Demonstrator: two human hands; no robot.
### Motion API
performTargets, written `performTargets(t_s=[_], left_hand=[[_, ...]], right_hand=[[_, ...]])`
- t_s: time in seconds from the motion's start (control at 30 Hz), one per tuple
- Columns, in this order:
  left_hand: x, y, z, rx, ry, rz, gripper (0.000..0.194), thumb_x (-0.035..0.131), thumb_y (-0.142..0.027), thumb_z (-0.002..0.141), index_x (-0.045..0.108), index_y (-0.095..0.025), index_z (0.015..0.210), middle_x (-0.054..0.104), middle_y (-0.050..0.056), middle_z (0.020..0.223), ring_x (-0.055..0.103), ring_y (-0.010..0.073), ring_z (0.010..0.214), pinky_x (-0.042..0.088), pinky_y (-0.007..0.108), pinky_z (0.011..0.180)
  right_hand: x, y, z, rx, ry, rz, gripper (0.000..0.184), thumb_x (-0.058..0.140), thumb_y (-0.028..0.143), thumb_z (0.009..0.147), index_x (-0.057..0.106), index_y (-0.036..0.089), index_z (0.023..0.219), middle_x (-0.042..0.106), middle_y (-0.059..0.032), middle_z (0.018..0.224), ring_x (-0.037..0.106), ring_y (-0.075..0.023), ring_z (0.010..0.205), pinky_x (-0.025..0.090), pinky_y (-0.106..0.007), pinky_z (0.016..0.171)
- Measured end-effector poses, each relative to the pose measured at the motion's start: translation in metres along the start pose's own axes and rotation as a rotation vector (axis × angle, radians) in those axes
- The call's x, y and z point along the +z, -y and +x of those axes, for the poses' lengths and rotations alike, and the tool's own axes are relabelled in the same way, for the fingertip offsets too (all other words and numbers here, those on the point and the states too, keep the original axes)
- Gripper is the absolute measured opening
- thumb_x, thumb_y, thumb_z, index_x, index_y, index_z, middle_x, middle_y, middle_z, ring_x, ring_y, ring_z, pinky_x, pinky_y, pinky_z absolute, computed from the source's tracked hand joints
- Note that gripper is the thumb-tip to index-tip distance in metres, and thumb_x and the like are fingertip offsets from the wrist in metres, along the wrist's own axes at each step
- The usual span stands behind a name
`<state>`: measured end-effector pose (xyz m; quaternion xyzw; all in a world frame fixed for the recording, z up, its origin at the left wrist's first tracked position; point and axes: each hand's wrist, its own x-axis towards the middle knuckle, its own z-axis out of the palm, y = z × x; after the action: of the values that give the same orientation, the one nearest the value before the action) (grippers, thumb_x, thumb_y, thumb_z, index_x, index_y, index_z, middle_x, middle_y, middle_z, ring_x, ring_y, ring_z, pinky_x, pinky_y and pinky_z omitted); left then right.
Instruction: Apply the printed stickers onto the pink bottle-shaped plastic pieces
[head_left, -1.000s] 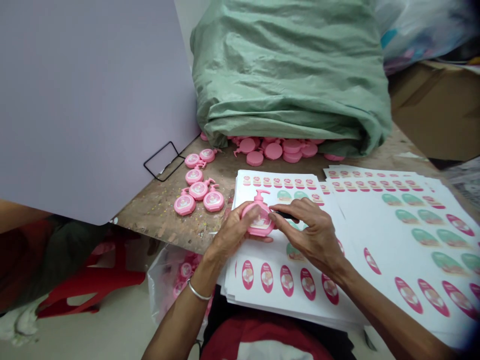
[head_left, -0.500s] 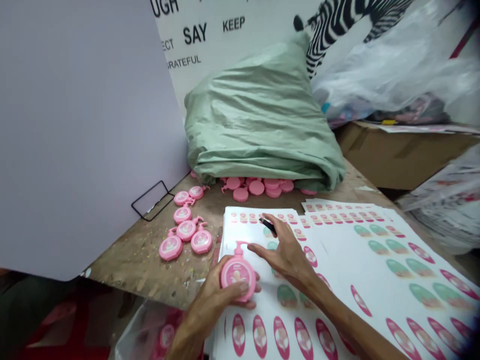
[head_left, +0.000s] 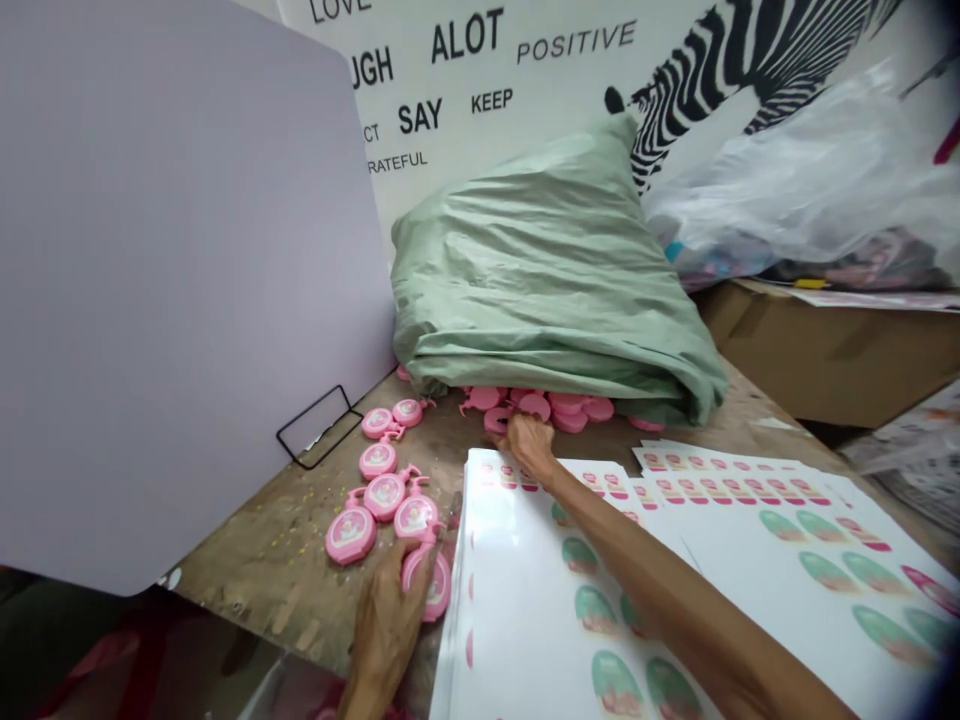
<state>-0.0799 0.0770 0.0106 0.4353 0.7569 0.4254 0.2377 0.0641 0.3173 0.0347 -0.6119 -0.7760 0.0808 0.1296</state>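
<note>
My left hand [head_left: 388, 612] is closed on a pink pump bottle [head_left: 433, 592] with a round label, low at the table's edge beside the paper stack. Several labelled pink bottles [head_left: 385, 496] lie just beyond it on the wooden table. My right hand [head_left: 529, 446] is stretched forward, fingers curled, at the front of a heap of unlabelled pink bottles [head_left: 568, 412]. A small black tool [head_left: 502, 426] shows at its fingertips, over one pink bottle; most of the tool is hidden. Sticker sheets [head_left: 525, 580] lie stacked under my right forearm.
A big green sack [head_left: 555, 280] rests behind the heap and covers part of it. At left stands a pale board [head_left: 180, 280], with a black wire frame [head_left: 319, 428] by its foot. More sticker sheets [head_left: 742, 560] and a cardboard box [head_left: 795, 335] are on the right.
My left hand has moved left with the pink bottle, from over the sheets to the labelled bottles. My right hand has reached forward from above the sheets to the heap. The view has shifted.
</note>
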Motion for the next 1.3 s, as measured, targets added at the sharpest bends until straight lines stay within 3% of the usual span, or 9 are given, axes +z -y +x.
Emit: performTargets(t_s=[0.13, 0.27, 0.37, 0.5, 0.6, 0.7, 0.83, 1.07, 1.3], left_hand=[[-0.008, -0.016, -0.001, 0.061, -0.157, -0.147, 0.018, 0.076, -0.043, 0.069, 0.073, -0.027, 0.078, 0.068, 0.009, 0.088, 0.060, 0.0336, 0.094, 0.044, 0.038, 0.091], [-0.014, -0.036, -0.007, 0.083, -0.239, -0.297, 0.017, 0.076, -0.041, 0.072, 0.073, -0.027, 0.081, 0.065, 0.007, 0.094, 0.058, 0.0301, 0.101, 0.043, 0.036, 0.096], [-0.006, -0.055, -0.010, -0.088, -0.052, -0.460, 0.029, 0.066, -0.050, 0.080, 0.071, -0.023, 0.088, 0.067, 0.008, 0.094, 0.061, 0.0263, 0.088, 0.049, 0.041, 0.089], [0.016, -0.081, -0.017, -0.386, 0.401, -1.165, 0.048, 0.067, -0.055, 0.078, 0.066, -0.016, 0.106, 0.066, 0.013, 0.112, 0.062, 0.0276, 0.106, 0.052, 0.042, 0.091], [0.028, -0.092, -0.026, -0.497, 0.637, -1.375, 0.052, 0.064, -0.055, 0.080, 0.064, -0.013, 0.110, 0.068, 0.015, 0.111, 0.060, 0.0319, 0.114, 0.050, 0.047, 0.095], [0.030, -0.097, -0.035, -0.524, 0.683, -1.375, 0.048, 0.066, -0.046, 0.081, 0.061, -0.012, 0.116, 0.068, 0.016, 0.114, 0.061, 0.0343, 0.115, 0.051, 0.050, 0.095], [0.023, -0.096, -0.042, -0.523, 0.594, -1.288, 0.041, 0.065, -0.030, 0.083, 0.059, -0.012, 0.119, 0.070, 0.016, 0.112, 0.067, 0.0324, 0.106, 0.055, 0.048, 0.091], [0.015, -0.075, -0.043, -0.520, 0.268, -1.040, 0.048, 0.075, -0.018, 0.073, 0.060, -0.011, 0.118, 0.072, 0.016, 0.109, 0.071, 0.0317, 0.095, 0.062, 0.036, 0.077], [0.026, -0.066, -0.040, -0.486, 0.285, -0.905, 0.057, 0.083, -0.028, 0.067, 0.060, -0.009, 0.116, 0.073, 0.015, 0.104, 0.072, 0.0283, 0.091, 0.062, 0.035, 0.077]], right_hand=[[0.000, -0.002, 0.003, -0.016, -0.013, 0.022, 0.038, 0.057, 0.046, 0.091, 0.062, 0.013, 0.111, 0.065, -0.0093, 0.112, 0.062, -0.0216, 0.104, 0.048, -0.045, 0.092], [-0.019, -0.003, -0.005, -0.048, -0.006, 0.137, 0.054, 0.060, 0.055, 0.084, 0.067, 0.005, 0.103, 0.070, -0.0201, 0.097, 0.066, -0.0300, 0.095, 0.050, -0.043, 0.080], [-0.039, 0.000, -0.040, -0.120, 0.056, 0.269, 0.059, 0.057, 0.062, 0.081, 0.067, 0.011, 0.109, 0.072, -0.0132, 0.094, 0.068, -0.0252, 0.087, 0.051, -0.035, 0.073], [-0.065, 0.000, -0.121, -0.388, 0.241, 0.712, 0.046, 0.065, 0.051, 0.080, 0.064, 0.019, 0.113, 0.072, -0.0046, 0.103, 0.067, -0.0169, 0.085, 0.050, -0.027, 0.071], [-0.080, -0.004, -0.168, -0.543, 0.148, 0.724, 0.032, 0.068, 0.038, 0.080, 0.065, 0.019, 0.107, 0.071, -0.0042, 0.097, 0.063, -0.0173, 0.084, 0.046, -0.030, 0.076], [-0.090, -0.015, -0.191, -0.633, -0.072, 0.338, 0.024, 0.064, 0.038, 0.084, 0.067, 0.016, 0.092, 0.067, -0.0063, 0.079, 0.057, -0.0205, 0.077, 0.038, -0.035, 0.074], [-0.104, -0.036, -0.203, -0.692, -0.243, -0.006, 0.045, 0.056, 0.050, 0.089, 0.064, 0.012, 0.112, 0.065, -0.0095, 0.082, 0.054, -0.0238, 0.078, 0.035, -0.039, 0.076], [-0.082, -0.103, -0.230, -0.367, -0.095, -0.078, 0.056, 0.064, 0.053, 0.080, 0.055, 0.017, 0.122, 0.069, -0.0109, 0.095, 0.063, -0.0266, 0.082, 0.045, -0.038, 0.070], [-0.062, -0.141, -0.265, 0.013, -0.307, -0.172, 0.033, 0.057, 0.054, 0.086, 0.058, 0.023, 0.098, 0.066, -0.0063, 0.074, 0.065, -0.0283, 0.067, 0.047, -0.038, 0.053]])
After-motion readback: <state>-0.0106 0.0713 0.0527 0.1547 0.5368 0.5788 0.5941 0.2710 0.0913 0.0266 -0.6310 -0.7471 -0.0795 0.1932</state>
